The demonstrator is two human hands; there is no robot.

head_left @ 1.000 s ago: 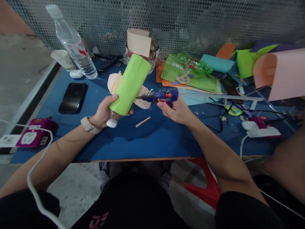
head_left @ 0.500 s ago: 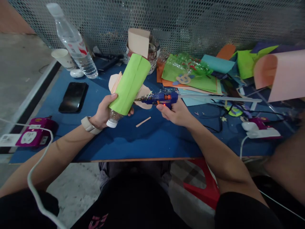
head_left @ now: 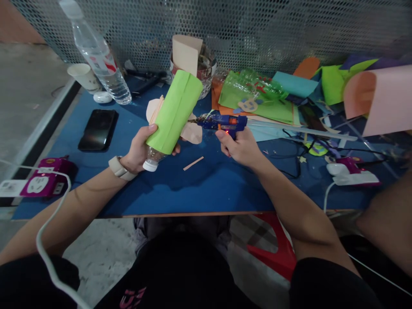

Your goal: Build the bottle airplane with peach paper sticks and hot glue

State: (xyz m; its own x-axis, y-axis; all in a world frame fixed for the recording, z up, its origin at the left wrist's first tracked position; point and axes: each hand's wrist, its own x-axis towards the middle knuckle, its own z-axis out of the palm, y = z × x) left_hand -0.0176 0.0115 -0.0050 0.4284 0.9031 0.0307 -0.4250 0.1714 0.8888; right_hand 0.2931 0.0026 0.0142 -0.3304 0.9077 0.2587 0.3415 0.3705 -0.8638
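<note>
My left hand (head_left: 143,143) is closed around a plastic bottle wrapped in green paper (head_left: 175,112), tilted with its white cap (head_left: 149,165) pointing down toward me. Beige paper pieces (head_left: 193,130) stick out from both sides of the wrapped bottle. In my right hand (head_left: 240,145) is a blue hot glue gun (head_left: 223,122) with a small red light lit and a long clear glue stick (head_left: 299,128) out of its back. Its nozzle points left at the beige piece on the bottle's right side; whether they touch I cannot tell.
A thin beige strip (head_left: 193,163) lies on the blue table (head_left: 193,193). To the left are a phone (head_left: 98,130), a water bottle (head_left: 103,64), a paper cup (head_left: 84,78) and a purple power adapter (head_left: 46,177). Coloured papers (head_left: 267,107), cables and another adapter (head_left: 350,167) lie right.
The glue gun in my right hand has moved slightly right and up, drawing back from the wrapped bottle. My left hand holds the bottle almost in the same place.
</note>
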